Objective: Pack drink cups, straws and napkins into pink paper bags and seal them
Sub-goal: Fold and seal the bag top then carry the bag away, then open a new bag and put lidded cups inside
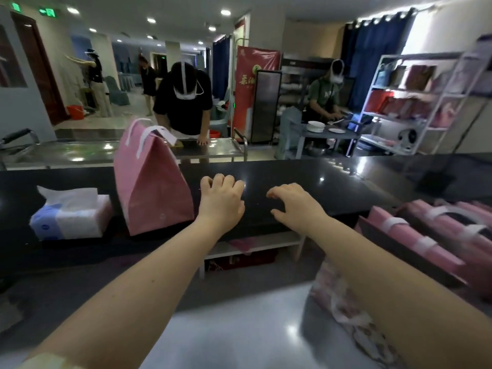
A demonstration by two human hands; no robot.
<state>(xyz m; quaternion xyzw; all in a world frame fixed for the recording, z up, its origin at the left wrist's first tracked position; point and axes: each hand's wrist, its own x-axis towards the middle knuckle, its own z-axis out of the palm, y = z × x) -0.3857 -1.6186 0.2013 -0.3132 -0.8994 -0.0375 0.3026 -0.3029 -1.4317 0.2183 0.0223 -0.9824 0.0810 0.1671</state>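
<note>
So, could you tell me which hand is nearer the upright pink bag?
Left. The left hand is just right of the upright pink bag; the right hand lies further right, beyond the left.

tissue box [70,217] left | bag [153,187] beside | hands [262,202] centre | folded bags [431,235] right

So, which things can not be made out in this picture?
Head view:
Inside of the standing pink bag: hidden by its folded top.
Flat pink bags: cut off by the right edge; count unclear.
Tissue pack: print blurred.
Left hand: its knuckles hide the ends of its fingers.
</note>
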